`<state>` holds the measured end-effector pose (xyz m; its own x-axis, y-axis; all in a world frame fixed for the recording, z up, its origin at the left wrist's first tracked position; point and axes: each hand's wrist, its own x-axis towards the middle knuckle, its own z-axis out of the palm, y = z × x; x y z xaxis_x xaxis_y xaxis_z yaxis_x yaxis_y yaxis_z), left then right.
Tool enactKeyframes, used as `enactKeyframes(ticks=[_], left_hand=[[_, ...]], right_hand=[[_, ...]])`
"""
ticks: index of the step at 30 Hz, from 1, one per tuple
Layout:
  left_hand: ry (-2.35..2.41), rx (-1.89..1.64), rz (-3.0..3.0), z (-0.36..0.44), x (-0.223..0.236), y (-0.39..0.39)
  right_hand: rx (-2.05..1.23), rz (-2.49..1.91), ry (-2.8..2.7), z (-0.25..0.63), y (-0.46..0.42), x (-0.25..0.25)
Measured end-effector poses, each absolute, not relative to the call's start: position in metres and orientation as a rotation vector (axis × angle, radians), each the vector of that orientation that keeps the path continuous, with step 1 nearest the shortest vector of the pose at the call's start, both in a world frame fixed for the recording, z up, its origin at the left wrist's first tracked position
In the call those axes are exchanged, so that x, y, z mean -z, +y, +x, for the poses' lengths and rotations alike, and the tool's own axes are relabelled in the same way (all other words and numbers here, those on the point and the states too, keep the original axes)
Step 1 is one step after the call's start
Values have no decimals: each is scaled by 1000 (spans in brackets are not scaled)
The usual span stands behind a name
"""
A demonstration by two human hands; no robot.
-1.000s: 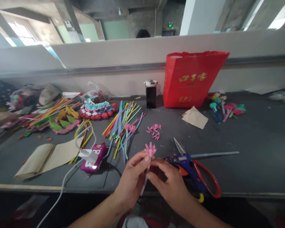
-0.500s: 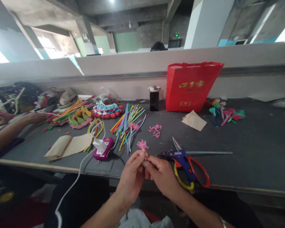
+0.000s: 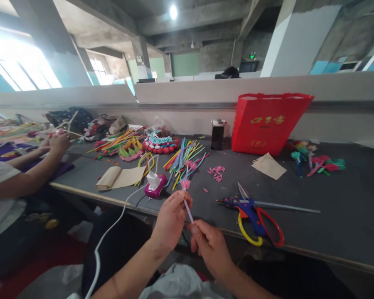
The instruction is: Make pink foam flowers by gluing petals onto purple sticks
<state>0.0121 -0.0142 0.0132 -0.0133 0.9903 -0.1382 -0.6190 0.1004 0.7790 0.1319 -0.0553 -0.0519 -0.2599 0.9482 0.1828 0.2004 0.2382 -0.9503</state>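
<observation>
Between my hands is a small craft flower with a fringed pink head (image 3: pixel 185 184) and a pale lilac stem (image 3: pixel 188 211). My left hand (image 3: pixel 171 216) pinches it just under the head, fingers closed. Lower down, my right hand (image 3: pixel 210 241) has its fingers closed round the stem's bottom end, which is hidden. To the right on the table lies a blue glue gun (image 3: pixel 253 216) with a glue stick (image 3: pixel 289 207) out of its back. Scissors (image 3: pixel 277 230) with red and yellow handles lie under it. Short pink pieces (image 3: pixel 217 172) are scattered beyond my hands.
Bundled coloured stems (image 3: pixel 183 158) lie ahead, near a purple power adapter (image 3: pixel 156 187) with a white cable (image 3: pixel 118 220). A black bottle (image 3: pixel 217 137), a red bag (image 3: pixel 268 124) and finished flowers (image 3: pixel 321 162) stand or lie behind. At left, a co-worker's hands (image 3: pixel 58 141) handle something.
My right hand has slid down and away from my left, and the pale stem now shows between them. The view has turned left, bringing more of the co-worker into sight.
</observation>
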Motion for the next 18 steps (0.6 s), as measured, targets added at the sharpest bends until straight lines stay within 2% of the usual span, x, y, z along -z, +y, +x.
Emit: enactKeyframes(ticks=[7, 14, 18], left_hand=[[672, -1323, 696, 20, -25, -32], [707, -1183, 714, 16, -37, -52], [731, -1125, 711, 17, -38, -56]], right_hand=[[-951, -1106, -1512, 144, -68, 54], [-634, -1111, -1340, 171, -43, -2], [-574, -1085, -1368, 177, -31, -30]])
